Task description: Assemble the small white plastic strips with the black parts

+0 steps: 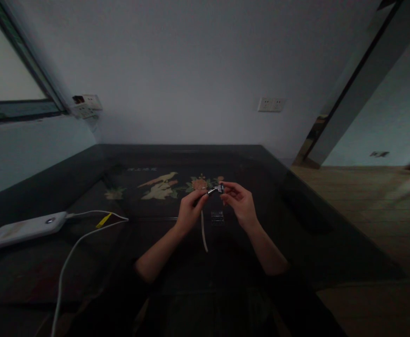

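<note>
My left hand (189, 209) is closed, thumb and fingers pinching one end of a small shiny metal piece (212, 190) with dark parts. At its other end, the fingertips of my right hand (240, 204) are closed on the broader silver-and-dark end. The piece is too small and dim for me to tell its kind. Below my left fingers a thin whitish strip (204, 234) runs down toward me; whether it joins the held piece is hidden. A small clear, glinting object (217, 217) lies on the dark tabletop (170, 252) between my wrists.
On the left lies a white power bank (25, 229) with a white cable (64, 267) carrying a yellow tag (104, 220). The glossy table shows a bird-and-flower picture (163, 186). Wall sockets (271, 104) are behind, a window (11, 56) at left, wooden floor (352, 201) at right.
</note>
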`<state>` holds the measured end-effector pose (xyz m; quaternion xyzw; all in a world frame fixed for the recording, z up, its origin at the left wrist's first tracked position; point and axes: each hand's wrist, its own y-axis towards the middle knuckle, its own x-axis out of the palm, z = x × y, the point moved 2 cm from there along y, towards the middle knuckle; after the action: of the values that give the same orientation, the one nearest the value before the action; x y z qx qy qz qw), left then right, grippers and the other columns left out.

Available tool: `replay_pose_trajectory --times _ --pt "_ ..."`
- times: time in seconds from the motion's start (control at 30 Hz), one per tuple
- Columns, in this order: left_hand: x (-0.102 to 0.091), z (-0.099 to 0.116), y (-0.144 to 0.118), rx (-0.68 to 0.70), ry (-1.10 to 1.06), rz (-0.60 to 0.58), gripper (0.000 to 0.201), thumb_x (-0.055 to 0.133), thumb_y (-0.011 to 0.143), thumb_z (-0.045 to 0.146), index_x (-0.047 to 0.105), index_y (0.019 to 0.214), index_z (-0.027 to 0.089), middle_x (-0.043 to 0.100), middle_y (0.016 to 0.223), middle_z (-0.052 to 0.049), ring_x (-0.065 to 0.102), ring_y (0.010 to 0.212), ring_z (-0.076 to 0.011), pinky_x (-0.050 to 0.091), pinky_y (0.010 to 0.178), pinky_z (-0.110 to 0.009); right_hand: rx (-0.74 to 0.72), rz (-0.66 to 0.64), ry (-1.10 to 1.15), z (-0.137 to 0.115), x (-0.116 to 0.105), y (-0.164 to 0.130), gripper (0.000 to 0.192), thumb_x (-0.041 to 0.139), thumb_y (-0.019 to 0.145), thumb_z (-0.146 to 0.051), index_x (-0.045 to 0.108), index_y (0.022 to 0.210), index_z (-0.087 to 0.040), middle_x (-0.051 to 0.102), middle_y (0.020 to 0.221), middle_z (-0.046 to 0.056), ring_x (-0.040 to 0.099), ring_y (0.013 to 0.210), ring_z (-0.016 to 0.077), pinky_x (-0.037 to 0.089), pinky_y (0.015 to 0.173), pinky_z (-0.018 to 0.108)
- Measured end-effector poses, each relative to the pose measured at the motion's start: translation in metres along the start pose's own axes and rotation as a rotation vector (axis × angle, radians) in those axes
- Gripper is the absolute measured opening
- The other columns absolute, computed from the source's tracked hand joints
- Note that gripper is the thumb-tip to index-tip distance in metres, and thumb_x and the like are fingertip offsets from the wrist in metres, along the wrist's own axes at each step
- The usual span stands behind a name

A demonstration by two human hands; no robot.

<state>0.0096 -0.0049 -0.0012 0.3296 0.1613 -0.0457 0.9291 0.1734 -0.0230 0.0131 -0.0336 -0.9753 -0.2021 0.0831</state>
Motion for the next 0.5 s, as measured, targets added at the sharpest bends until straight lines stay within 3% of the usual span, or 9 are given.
replay_pose_trajectory --times 0.27,0.5 --pt "0.0009 0.0002 0.0007 -0.043 -0.017 0.048 0.022 0.054 0.085 0.031 0.067 0.09 0.015 0.07 0.088 -0.006 0.063 0.084 -0.0176 0.048 0.076 -0.028 -0.032 0.009 -0.045 -0.0025 0.0022 -0.0014 0.037 0.078 0.062 -0.034 0.067 0.093 -0.019 0.057 0.068 -0.001 0.051 0.059 0.0107 0.044 0.053 0.025" --pt "-0.0008 0.0036 0.0003 -0.02 -0.029 -0.002 0.024 0.051 0.086 0.033 0.068 0.09 0.016 0.07 0.087 -0.006 0.062 0.082 -0.0174 0.047 0.076 -0.028 -0.02 -0.007 -0.051 -0.0039 0.0014 -0.0023 0.036 0.077 0.064 -0.036 0.067 0.095 -0.02 0.059 0.07 0.0 0.051 0.056 0.0106 0.044 0.051 0.026"
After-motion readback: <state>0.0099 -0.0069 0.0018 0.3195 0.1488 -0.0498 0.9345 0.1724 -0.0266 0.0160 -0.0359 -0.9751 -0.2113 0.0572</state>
